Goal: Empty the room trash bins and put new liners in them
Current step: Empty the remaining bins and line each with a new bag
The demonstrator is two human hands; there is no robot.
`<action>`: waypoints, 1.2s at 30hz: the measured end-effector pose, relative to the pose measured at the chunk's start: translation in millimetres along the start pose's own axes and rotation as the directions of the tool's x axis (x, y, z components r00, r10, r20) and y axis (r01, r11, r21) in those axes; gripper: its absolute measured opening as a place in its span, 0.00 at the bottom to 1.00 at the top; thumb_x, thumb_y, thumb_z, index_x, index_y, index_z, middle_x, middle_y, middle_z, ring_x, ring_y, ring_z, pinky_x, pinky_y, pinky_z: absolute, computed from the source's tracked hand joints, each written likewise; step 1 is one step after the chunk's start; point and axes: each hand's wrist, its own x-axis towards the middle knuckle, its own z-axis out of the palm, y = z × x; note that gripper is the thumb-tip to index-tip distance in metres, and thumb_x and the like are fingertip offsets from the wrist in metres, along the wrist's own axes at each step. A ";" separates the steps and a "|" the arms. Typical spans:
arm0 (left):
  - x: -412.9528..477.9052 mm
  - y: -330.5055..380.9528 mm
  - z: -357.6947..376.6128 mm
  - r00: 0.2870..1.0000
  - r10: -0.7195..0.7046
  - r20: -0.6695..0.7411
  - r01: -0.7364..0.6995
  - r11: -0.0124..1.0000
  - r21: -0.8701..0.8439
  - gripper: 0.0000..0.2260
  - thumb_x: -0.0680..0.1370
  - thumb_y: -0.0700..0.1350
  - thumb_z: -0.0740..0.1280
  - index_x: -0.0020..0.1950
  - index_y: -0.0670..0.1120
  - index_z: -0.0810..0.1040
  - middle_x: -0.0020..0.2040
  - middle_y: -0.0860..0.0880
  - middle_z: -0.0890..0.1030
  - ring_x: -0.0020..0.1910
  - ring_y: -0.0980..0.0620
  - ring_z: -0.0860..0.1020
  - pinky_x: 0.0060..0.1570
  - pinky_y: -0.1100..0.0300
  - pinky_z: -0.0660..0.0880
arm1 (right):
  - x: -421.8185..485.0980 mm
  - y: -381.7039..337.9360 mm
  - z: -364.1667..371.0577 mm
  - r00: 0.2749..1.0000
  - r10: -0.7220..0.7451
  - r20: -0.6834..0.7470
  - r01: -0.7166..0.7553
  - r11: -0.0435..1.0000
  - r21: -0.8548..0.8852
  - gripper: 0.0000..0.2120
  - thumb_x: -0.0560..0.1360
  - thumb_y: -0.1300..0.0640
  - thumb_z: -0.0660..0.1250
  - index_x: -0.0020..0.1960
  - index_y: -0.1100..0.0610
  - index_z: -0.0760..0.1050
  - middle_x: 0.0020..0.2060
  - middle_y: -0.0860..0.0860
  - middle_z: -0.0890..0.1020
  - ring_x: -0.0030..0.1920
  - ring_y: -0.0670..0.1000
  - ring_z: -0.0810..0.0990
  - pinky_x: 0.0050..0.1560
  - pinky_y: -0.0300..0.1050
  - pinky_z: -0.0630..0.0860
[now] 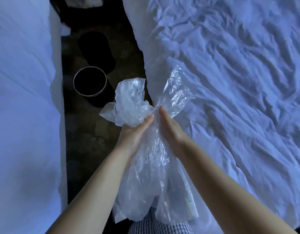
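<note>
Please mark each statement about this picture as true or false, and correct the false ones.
1. Both hands hold a clear plastic bag. True: the left hand and the right hand grip it near its top.
2. The round bin stands on the bed. False: it stands on the dark floor between two beds.
3. A liner already sits in the bin. False: its inside looks dark and bare.
4. The bedding on the right bed is wrinkled. True.
5. The bin lies on its side. False: it is upright.
</note>
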 end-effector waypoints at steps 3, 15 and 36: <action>43.9 32.8 14.9 0.999 -0.013 -0.032 0.013 1.000 -0.004 0.05 0.74 0.45 0.71 0.42 0.50 0.76 0.35 0.56 0.77 0.23 0.69 0.75 0.24 0.77 0.69 | 39.9 -30.7 -5.3 0.999 0.030 0.027 -0.033 0.995 0.099 0.20 0.83 0.46 0.47 0.60 0.52 0.74 0.59 0.51 0.77 0.59 0.48 0.77 0.62 0.37 0.67; 170.4 161.1 29.2 0.996 -0.070 -0.049 0.074 0.994 0.083 0.02 0.75 0.45 0.70 0.44 0.48 0.80 0.47 0.49 0.82 0.45 0.53 0.80 0.47 0.62 0.75 | 155.1 -154.5 -44.1 0.949 0.060 -0.311 0.056 0.934 0.352 0.22 0.83 0.55 0.51 0.40 0.61 0.78 0.29 0.56 0.81 0.30 0.51 0.80 0.31 0.36 0.73; 314.0 286.6 -177.8 0.978 -0.176 0.115 0.156 0.973 0.168 0.07 0.74 0.45 0.71 0.51 0.46 0.82 0.42 0.48 0.84 0.38 0.54 0.83 0.34 0.62 0.78 | 307.8 -252.5 149.9 0.970 0.147 -0.196 -0.109 0.976 0.189 0.27 0.80 0.44 0.54 0.73 0.58 0.63 0.69 0.51 0.69 0.71 0.51 0.65 0.57 0.34 0.63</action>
